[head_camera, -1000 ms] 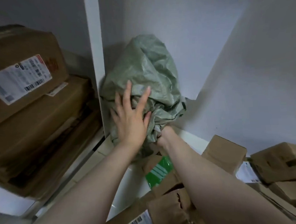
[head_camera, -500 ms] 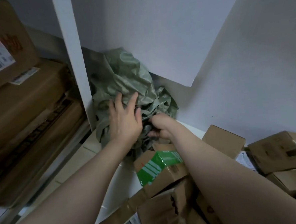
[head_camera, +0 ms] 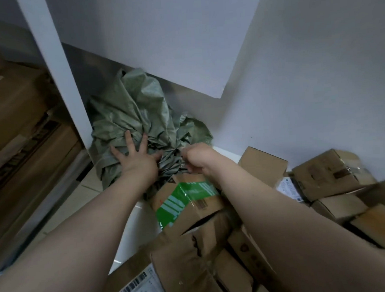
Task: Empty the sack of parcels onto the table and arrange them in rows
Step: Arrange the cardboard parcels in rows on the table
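Note:
The crumpled green woven sack (head_camera: 135, 113) lies slumped in the corner against the white wall. My left hand (head_camera: 136, 158) presses on it with fingers spread. My right hand (head_camera: 196, 157) grips a bunched fold of the sack just to the right. Below my hands a heap of brown cardboard parcels covers the white table (head_camera: 133, 224): one with green tape (head_camera: 186, 202), one with a barcode label (head_camera: 139, 289), others at the right (head_camera: 326, 173).
A white post (head_camera: 53, 64) stands left of the sack. Beyond it, large stacked cardboard boxes (head_camera: 16, 125) fill the left side. White walls close off the back and right.
The sack has collapsed lower and flatter into the corner. Both hands have stayed on it, the left spreading wider, the right still clutching the fold. The view has tilted down and right.

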Action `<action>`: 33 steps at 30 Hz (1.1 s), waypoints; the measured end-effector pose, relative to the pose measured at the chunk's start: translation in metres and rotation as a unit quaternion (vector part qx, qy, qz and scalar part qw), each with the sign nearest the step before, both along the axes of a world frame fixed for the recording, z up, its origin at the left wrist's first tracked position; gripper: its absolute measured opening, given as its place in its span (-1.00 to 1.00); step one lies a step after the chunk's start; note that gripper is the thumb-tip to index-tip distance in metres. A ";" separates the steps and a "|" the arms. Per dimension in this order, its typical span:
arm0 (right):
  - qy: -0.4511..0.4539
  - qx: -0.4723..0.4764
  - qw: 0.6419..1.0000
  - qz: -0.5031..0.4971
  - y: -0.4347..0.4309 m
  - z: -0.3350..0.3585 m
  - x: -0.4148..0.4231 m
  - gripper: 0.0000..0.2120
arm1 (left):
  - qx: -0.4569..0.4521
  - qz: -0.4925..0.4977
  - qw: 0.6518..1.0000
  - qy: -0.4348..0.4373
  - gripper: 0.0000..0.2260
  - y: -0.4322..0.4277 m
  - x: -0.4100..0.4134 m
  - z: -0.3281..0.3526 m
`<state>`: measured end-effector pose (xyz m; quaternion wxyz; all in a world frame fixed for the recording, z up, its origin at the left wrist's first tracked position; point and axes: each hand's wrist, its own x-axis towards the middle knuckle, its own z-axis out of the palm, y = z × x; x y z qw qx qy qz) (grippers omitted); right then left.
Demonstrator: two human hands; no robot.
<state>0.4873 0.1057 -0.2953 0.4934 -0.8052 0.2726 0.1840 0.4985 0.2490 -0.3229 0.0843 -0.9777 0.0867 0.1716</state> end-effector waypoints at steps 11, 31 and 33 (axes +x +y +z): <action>-0.120 -0.133 0.983 0.047 -0.043 0.083 -0.135 -0.87 | -0.166 0.005 0.965 -0.201 -0.70 -0.036 -0.104 0.112; -0.045 -0.108 0.992 -0.038 -0.377 0.155 -0.538 -0.76 | -0.298 -0.245 0.919 -0.086 -0.66 -0.405 -0.454 0.197; 0.012 -0.100 0.993 -0.062 -0.425 0.134 -0.576 -0.77 | -0.270 -0.253 0.928 -0.054 -0.60 -0.444 -0.483 0.184</action>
